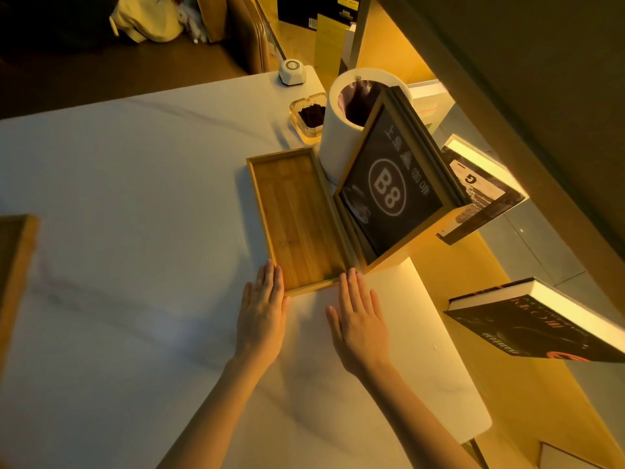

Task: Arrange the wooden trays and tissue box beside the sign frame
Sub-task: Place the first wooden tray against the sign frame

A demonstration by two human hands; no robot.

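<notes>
Now | left hand [262, 309] and right hand [358, 316] flat, fingers spread, holding nothing | fingertips touch wooden tray [297, 218] near edge | tray lies just beside sign frame [389, 187]

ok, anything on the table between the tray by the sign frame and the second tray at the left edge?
Nothing: in the head view, only bare white tabletop separates the wooden tray beside the sign frame from the second tray.

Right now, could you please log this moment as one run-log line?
left hand: flat, fingertips at wooden tray near edge | right hand: same | tray: beside sign frame | second tray: far left
</notes>
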